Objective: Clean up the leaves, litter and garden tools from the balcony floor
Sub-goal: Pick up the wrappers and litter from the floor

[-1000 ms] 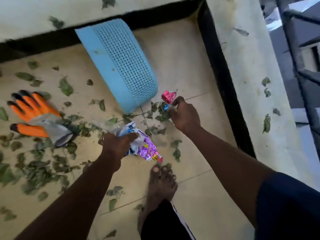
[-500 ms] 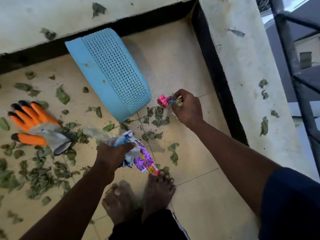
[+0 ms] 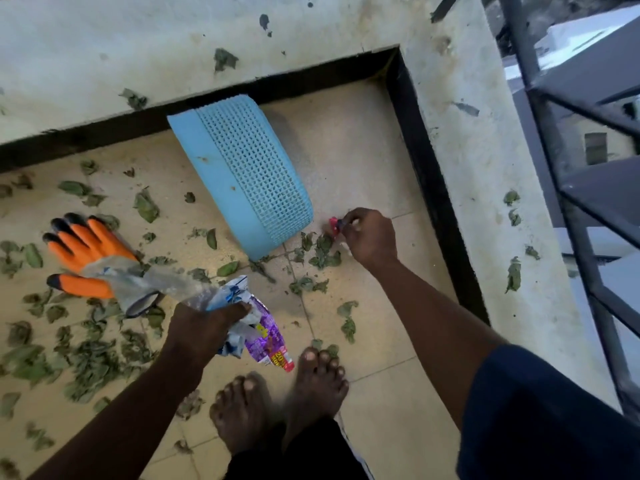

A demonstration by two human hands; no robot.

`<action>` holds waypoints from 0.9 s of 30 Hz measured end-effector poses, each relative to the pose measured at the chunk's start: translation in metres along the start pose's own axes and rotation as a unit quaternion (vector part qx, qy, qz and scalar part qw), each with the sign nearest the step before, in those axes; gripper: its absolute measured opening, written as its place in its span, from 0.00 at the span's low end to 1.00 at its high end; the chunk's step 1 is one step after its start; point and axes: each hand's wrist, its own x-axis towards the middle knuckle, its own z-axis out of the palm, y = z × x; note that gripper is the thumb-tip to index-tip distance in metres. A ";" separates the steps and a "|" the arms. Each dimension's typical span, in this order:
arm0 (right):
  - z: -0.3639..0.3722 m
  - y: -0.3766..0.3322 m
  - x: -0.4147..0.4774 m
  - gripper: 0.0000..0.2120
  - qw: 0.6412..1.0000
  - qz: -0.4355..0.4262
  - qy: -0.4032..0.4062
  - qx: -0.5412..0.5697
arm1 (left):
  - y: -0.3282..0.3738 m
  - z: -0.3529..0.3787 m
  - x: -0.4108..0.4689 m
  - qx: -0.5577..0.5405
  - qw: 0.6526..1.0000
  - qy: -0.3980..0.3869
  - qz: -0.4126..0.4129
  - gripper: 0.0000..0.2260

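My left hand (image 3: 204, 329) grips a bunch of litter: a purple wrapper (image 3: 268, 341), a white and blue wrapper and a clear plastic bag (image 3: 173, 284) trailing to the left. My right hand (image 3: 369, 237) is low by the floor, fingers closed on a small pink wrapper (image 3: 333, 225), just right of a light blue mesh basket (image 3: 242, 174) lying on its side. An orange and grey garden glove (image 3: 86, 261) lies on the tiles at the left. Green leaves (image 3: 79, 358) are scattered over the floor, thickest at the lower left.
A white parapet wall (image 3: 485, 168) with a black base strip borders the floor at the back and right, with a few leaves on top. A dark metal railing (image 3: 571, 202) stands beyond it. My bare feet (image 3: 284, 396) are on the tiles below the hands.
My right hand with the pink wrapper has dropped lower and closer to the basket's end. My second foot has stepped forward beside the first. The left hand still holds its litter.
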 end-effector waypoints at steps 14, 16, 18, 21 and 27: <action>-0.130 -0.038 -0.197 0.05 0.956 -0.004 0.050 0.289 | 0.144 0.038 -0.189 0.077 0.965 -0.099 0.231 0.15; -0.152 -0.040 -0.223 0.05 0.952 -0.012 0.063 0.300 | 0.152 0.054 -0.212 0.126 0.941 -0.149 0.277 0.11; -0.168 -0.038 -0.249 0.04 0.932 0.014 0.097 0.350 | 0.153 0.073 -0.239 0.199 0.912 -0.210 0.292 0.08; -0.187 -0.034 -0.286 0.09 0.855 0.106 0.141 0.488 | 0.140 0.101 -0.276 0.281 0.883 -0.232 0.296 0.06; -0.224 0.024 -0.377 0.08 0.743 0.180 0.250 0.595 | 0.085 0.165 -0.355 0.373 0.816 -0.291 0.332 0.03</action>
